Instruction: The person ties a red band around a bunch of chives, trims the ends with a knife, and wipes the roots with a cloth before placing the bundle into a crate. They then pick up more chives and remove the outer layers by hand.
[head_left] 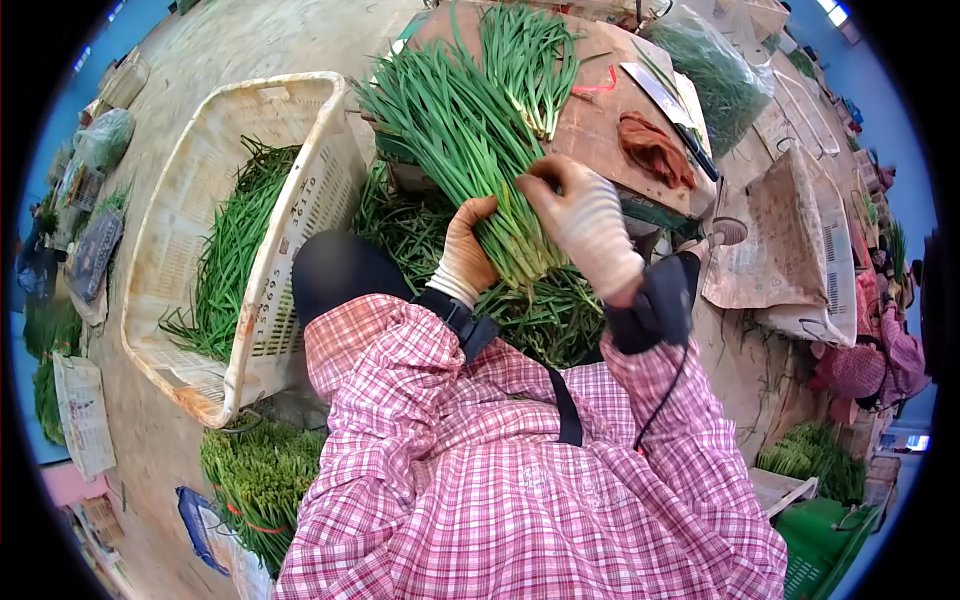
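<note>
A large bunch of garlic chives lies across my left hand, whose gloved fingers are wrapped round it near the pale stem ends. At the bunch's right side, my right hand has thumb and forefinger pinched together against the outer stalks. What the pinch holds, if anything, is too small to make out. Some yellowed leaves show among the stems. Behind, a smaller bunch of chives rests on the brown board. Loose chives are heaped below my hands.
A knife, a brown cloth and a red tie lie on the board. To the left stands a white crate holding chives. Tied bundles sit lower left. At right are a lined crate and another person.
</note>
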